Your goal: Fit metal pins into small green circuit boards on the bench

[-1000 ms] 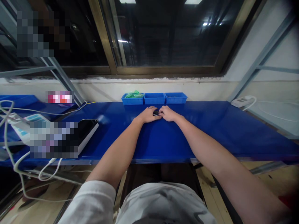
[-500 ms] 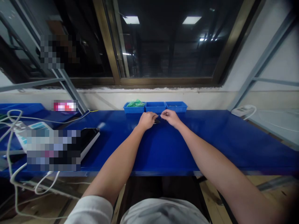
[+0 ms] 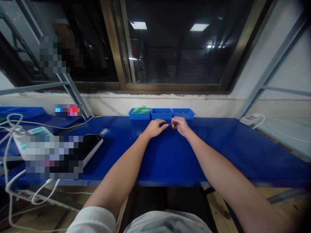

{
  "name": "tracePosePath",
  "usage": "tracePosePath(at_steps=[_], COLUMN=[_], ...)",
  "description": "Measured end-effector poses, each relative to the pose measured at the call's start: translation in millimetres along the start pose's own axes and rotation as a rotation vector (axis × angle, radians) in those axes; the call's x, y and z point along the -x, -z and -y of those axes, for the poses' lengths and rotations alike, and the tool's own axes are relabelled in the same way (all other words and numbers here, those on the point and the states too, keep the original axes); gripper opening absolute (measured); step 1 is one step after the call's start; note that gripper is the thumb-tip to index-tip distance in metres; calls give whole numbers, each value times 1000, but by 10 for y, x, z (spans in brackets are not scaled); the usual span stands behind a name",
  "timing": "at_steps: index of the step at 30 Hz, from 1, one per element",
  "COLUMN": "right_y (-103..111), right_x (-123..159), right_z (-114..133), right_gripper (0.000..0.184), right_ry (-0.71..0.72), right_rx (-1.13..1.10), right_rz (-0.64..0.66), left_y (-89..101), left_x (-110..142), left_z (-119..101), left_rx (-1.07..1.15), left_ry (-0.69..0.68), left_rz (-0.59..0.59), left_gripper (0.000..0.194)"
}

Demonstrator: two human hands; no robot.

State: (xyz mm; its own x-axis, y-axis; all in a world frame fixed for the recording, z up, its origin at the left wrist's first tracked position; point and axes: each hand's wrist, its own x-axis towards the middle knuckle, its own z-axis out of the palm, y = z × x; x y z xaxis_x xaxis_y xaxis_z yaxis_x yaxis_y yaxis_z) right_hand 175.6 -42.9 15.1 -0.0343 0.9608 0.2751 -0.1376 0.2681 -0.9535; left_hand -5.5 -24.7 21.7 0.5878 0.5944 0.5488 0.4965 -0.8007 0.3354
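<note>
My left hand (image 3: 155,128) is over the far middle of the blue table, its thumb stretched toward my right hand (image 3: 179,125). A thin, pale, wire-like piece (image 3: 170,124) spans the small gap between the two hands. Its left end is at my left thumb, and my right fingers are curled and pinched at its other end. It is too small to tell its exact kind. Under my left fingers a bit of something dark shows, mostly hidden by the hand. Just beyond the hands stand three joined blue bins (image 3: 162,114); the left one holds green plastic (image 3: 141,110).
A dark-topped device (image 3: 93,145), partly blurred out, lies on the blue table (image 3: 167,161) at left, with white cables (image 3: 9,161) around it. A white power strip (image 3: 251,118) is at the far right. Metal frame posts rise on both sides; a window is behind.
My left fingers have opened out somewhat, with the thumb extended. My right hand has shifted slightly right, and the thin piece still spans between the hands. The camera view has tilted slightly up.
</note>
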Motion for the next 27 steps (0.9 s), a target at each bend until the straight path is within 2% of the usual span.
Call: tracePosePath(at_steps=[2, 5, 7, 9, 11, 14, 17, 19, 22, 24, 27], right_y=[50, 170, 263, 353, 433, 512, 503, 439, 283, 172, 46], right_x=[-57, -174, -245, -291, -302, -275, -229, -194, -143, -122, -120], right_z=[-19, -31, -23, -12, -10, -39, -100, -141, -182, -197, -213], right_gripper=[34, 42, 41, 36, 38, 49, 46, 35, 22, 22, 26], right_ry=[-18, -15, 37, 111, 137, 39, -39, 3, 116, 181, 271], right_rx=[82, 176, 169, 120, 66, 76, 312, 574, 900, 1005, 1120], right_rz=[-95, -250, -329, -357, -336, -303, -318, -274, -70, 49, 126], left_y=[15, 25, 23, 15, 8, 1, -5, -15, -48, -79, -125], left_x=[5, 7, 5, 4, 5, 19, 54, 82, 110, 114, 100], left_z=[32, 108, 155, 187, 205, 230, 265, 289, 305, 296, 252], left_rx=[-9, -65, -100, -118, -126, -149, -201, -234, -273, -286, -286], left_ry=[88, 176, 202, 215, 230, 277, 349, 393, 426, 419, 375], left_rz=[-62, -115, -131, -138, -127, -50, 110, 249, 405, 439, 439], left_gripper=[39, 35, 31, 30, 31, 43, 70, 88, 98, 98, 93])
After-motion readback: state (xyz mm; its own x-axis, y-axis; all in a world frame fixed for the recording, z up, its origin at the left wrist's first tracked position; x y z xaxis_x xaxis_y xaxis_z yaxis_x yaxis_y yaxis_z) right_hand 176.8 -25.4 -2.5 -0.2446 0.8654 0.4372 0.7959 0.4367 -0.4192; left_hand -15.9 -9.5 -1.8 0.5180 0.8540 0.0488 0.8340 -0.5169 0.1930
